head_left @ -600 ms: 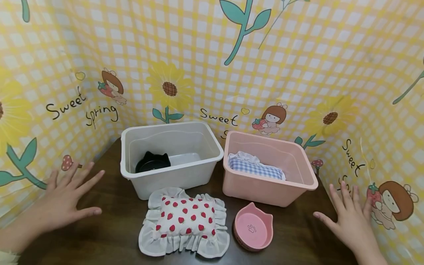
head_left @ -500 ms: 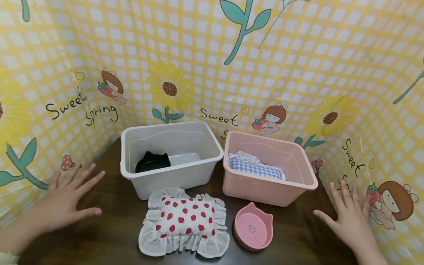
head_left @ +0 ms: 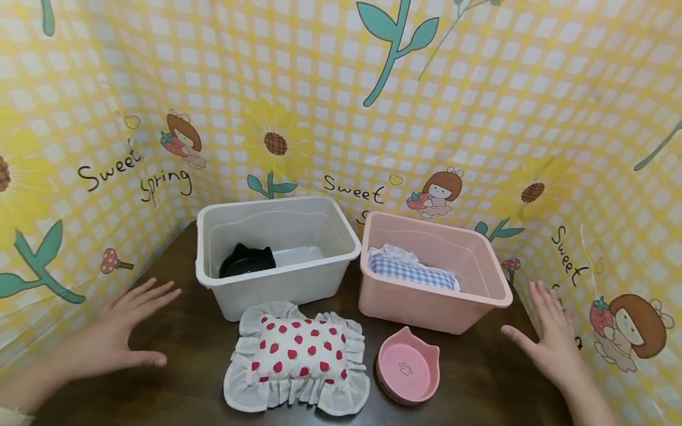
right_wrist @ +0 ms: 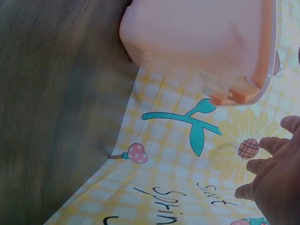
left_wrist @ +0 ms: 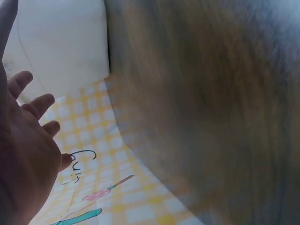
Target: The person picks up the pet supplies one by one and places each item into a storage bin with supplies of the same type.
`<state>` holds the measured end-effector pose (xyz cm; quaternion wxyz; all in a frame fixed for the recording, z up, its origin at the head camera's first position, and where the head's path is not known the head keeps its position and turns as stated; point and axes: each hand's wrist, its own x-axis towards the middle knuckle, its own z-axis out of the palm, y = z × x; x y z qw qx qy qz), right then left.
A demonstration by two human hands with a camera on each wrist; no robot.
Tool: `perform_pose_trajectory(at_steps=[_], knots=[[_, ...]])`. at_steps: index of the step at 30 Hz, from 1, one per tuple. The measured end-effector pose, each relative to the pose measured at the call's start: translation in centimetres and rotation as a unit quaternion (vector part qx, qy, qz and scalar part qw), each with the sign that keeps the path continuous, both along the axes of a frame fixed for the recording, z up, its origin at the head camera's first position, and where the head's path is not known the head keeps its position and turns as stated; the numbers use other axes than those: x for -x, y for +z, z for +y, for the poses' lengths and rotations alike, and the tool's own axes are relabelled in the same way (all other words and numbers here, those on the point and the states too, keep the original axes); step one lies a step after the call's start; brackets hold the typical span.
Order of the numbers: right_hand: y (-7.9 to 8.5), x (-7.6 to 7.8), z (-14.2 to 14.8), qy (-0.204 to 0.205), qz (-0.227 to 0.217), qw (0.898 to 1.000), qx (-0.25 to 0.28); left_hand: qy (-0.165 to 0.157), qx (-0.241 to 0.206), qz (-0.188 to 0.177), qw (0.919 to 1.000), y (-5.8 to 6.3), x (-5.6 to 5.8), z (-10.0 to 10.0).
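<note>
My left hand hovers over the table's left side with its fingers stretched and nothing in it. The right hand is held likewise at the right side, thumb spread and fingers extended. Between them lies a white frilled pillow printed with strawberries. Just right of it sits a pink cat-eared pet bowl with a paw mark. Behind stand a white bin, with a black cat-eared bowl in it, and a pink bin, holding a blue checked pillow.
The dark wooden table is bordered at back and sides by a yellow checked cloth with sunflowers and cartoon figures. The two bins stand side by side close to the back cloth. In the right wrist view the pink bin shows its side.
Both hands have turned with their palms more inward, and the left has shifted slightly right. The head view has moved a little. The pillows, bowls and bins stay in place.
</note>
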<state>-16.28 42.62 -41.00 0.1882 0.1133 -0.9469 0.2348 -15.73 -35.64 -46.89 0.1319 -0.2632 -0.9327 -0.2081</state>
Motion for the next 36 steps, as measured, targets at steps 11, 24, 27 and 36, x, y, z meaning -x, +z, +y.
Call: perform_pose_trajectory(at_steps=[11,24,27,36], knots=[[-0.5,0.7,-0.3,0.002,-0.003,1.000,0.031,-0.028,-0.082,-0.033,0.9957,-1.6,-0.7,1.4],[-0.9,1.0,-0.4,-0.005,-0.013,0.997,0.078,-0.038,-0.118,-0.070,0.9898,-1.5,-1.3,3.9],[-1.0,1.1,-0.5,-0.006,-0.020,0.995,0.099,-0.043,-0.118,-0.080,0.9888,-1.4,-1.2,4.4],[-1.5,1.6,-1.2,-0.007,-0.039,0.991,0.125,-0.039,-0.119,-0.117,0.9851,-1.2,-0.8,5.9]])
